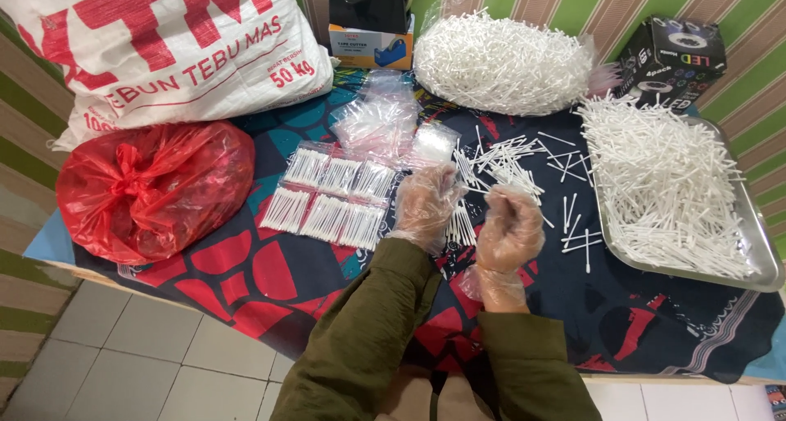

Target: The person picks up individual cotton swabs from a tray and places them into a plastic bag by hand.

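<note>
Cotton swabs (499, 163) fill the metal tray (757, 261) and clear bag (503, 61); both gloved hands, left hand (426, 204) and right hand (509, 228), clench bundles.

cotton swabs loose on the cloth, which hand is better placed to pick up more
Probably the right hand: it hovers beside the loose cotton swabs and nearer the metal tray. The left hand sits by the filled packets.

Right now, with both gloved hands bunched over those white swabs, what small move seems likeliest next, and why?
Probably slipping the bunch of swabs at the left hand into an empty clear bag: six filled packets lie alongside, and the right hand is raised close by.
</note>
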